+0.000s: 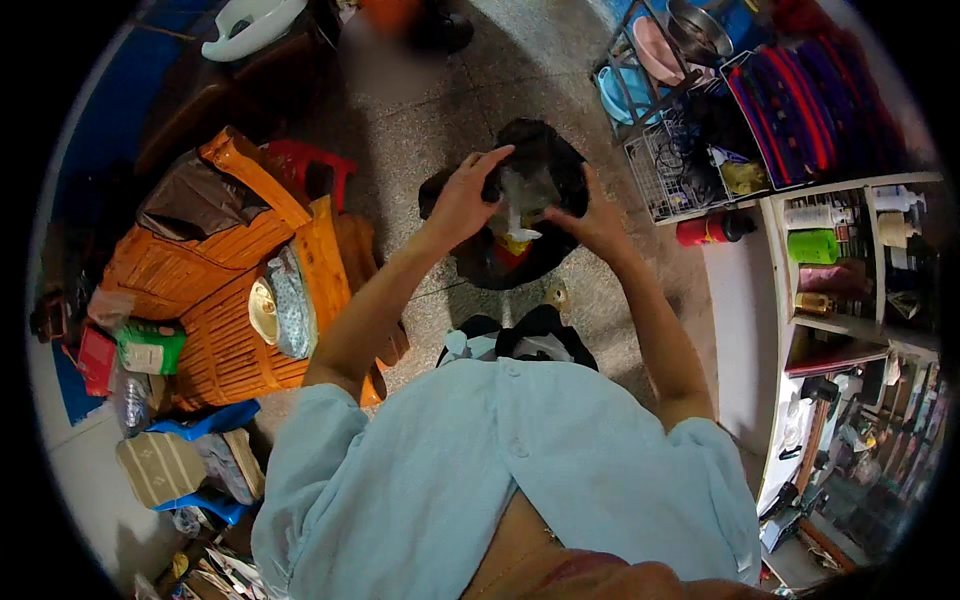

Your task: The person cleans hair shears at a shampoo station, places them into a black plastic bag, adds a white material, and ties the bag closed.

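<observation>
A black plastic bag [504, 274] sits on the floor in front of me, its mouth facing up. Translucent plastic [532, 187] shows in its opening, above a red and yellow wrapper [512, 247]. My left hand [466, 199] is at the left side of the mouth, thumb and forefinger spread. Across from it, my right hand [600, 225] is at the right side, its thumb pointing inward over the opening. Both hands overlap the bag's edge in view; whether the fingers grip the plastic is unclear.
An orange-brown wooden seat [232, 315] and a red plastic stool [319, 169] stand at left. Wire racks [660, 169] with basins are at upper right, above a red bottle [712, 229]. White shelving [780, 255] lines the right. A blurred person [394, 45] is ahead.
</observation>
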